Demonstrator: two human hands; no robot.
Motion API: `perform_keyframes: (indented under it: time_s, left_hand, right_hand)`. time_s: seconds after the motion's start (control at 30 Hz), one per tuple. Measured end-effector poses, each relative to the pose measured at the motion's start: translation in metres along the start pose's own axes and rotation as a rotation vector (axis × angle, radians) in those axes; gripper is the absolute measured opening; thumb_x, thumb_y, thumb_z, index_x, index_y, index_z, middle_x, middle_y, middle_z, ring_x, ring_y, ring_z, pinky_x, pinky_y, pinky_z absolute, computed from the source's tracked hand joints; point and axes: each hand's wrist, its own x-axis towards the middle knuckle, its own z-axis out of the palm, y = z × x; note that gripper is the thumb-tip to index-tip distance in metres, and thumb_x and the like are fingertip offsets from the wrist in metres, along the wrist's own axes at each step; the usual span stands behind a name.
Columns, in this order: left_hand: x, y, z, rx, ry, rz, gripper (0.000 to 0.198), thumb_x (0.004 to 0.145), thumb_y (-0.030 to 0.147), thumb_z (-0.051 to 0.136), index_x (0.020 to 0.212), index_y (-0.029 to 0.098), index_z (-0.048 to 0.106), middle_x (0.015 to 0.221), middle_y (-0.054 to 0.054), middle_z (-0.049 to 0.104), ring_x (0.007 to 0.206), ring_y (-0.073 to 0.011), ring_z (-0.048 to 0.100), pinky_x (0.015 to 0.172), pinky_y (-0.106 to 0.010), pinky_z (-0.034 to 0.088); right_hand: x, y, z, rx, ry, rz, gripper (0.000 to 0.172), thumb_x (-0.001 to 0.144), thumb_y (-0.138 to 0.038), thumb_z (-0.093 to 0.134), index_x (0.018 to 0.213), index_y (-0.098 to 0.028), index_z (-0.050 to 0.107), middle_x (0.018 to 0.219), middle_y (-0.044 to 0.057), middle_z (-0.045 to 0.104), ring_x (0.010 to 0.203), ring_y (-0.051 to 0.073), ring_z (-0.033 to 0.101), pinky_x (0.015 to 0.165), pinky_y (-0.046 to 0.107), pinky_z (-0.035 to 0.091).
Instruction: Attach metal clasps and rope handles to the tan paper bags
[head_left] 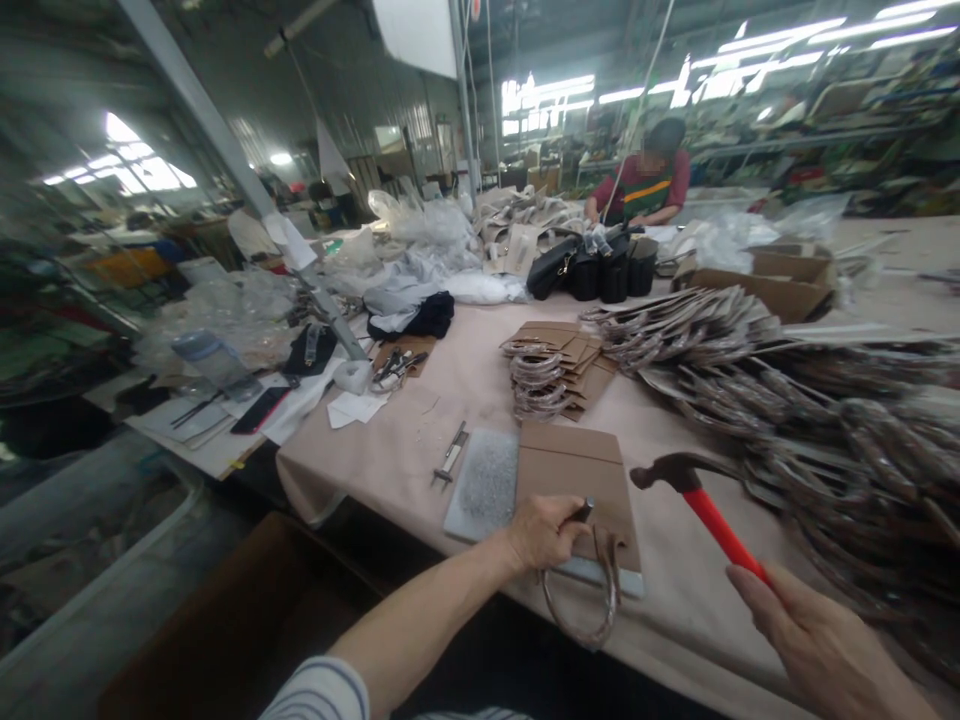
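Left hand (541, 533): fingers pinch small dark tool (582, 511) on kraft bag (574, 480) | right hand (821, 640): fingers closed round red-handled hammer (718, 527) | risk: mis-aimed blow hits left fingers

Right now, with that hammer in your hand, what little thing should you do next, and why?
Probably tap the small dark tool gently with the red-handled hammer. The left hand is pressing that tool onto the brown paper bag, and the right hand already has the hammer ready nearby.
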Motion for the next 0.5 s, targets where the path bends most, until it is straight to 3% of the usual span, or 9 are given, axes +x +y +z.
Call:
perform_keyframes:
  time_s: [0.1,0.2,0.3,0.37,0.43,0.5]
  left_hand:
    - [0.000,0.000,0.000,-0.006,0.002,0.003,0.013,0.087,0.020,0.061,0.098,0.018,0.067,0.091,-0.006,0.075,0.086,-0.0195,0.072,0.080,-0.028,0.059]
    - [-0.001,0.002,-0.005,-0.011,-0.012,-0.024,0.017,0.088,0.023,0.062,0.103,0.017,0.067,0.093,-0.007,0.075,0.086,-0.0194,0.072,0.082,-0.028,0.059]
    - [-0.002,0.006,-0.012,-0.052,-0.029,-0.052,0.021,0.089,0.025,0.063,0.107,0.017,0.068,0.096,-0.007,0.075,0.089,-0.0201,0.072,0.084,-0.030,0.059]
    - [-0.002,0.010,-0.015,-0.087,-0.035,-0.078,0.018,0.089,0.025,0.063,0.103,0.017,0.069,0.095,-0.007,0.074,0.089,-0.0201,0.071,0.085,-0.030,0.058]
    - [-0.001,0.013,-0.014,-0.139,-0.047,-0.120,0.011,0.088,0.024,0.063,0.093,0.017,0.069,0.090,-0.006,0.074,0.086,-0.0193,0.070,0.085,-0.030,0.058]
    - [0.003,0.014,-0.011,-0.268,-0.007,-0.225,0.011,0.087,0.027,0.064,0.086,0.018,0.069,0.085,-0.005,0.073,0.082,-0.0186,0.070,0.084,-0.030,0.058]
  right_hand:
    - [0.013,0.024,0.027,0.009,-0.099,0.055,0.053,0.092,-0.060,0.021,0.063,-0.027,0.052,0.050,0.006,0.053,0.045,0.023,0.052,0.049,0.036,0.042]
    - [0.016,0.030,0.051,-0.096,-0.016,0.051,0.052,0.090,-0.057,0.026,0.081,-0.021,0.062,0.068,0.015,0.063,0.058,0.030,0.060,0.057,0.044,0.047]
    - [0.017,0.006,0.068,-0.129,0.200,-0.157,0.054,0.094,-0.052,0.033,0.118,-0.013,0.061,0.117,0.026,0.063,0.099,0.038,0.063,0.082,0.052,0.050]
    - [0.019,-0.018,0.081,-0.085,0.299,-0.378,0.052,0.097,-0.048,0.039,0.131,-0.012,0.055,0.134,0.024,0.056,0.120,0.037,0.056,0.097,0.052,0.048]
    - [0.021,-0.040,0.099,-0.034,0.254,-0.520,0.049,0.098,-0.043,0.045,0.136,-0.015,0.052,0.138,0.019,0.055,0.125,0.033,0.053,0.102,0.050,0.047]
    - [0.021,-0.053,0.119,-0.016,0.202,-0.566,0.047,0.096,-0.039,0.048,0.136,-0.016,0.054,0.139,0.017,0.055,0.128,0.033,0.050,0.103,0.051,0.047]
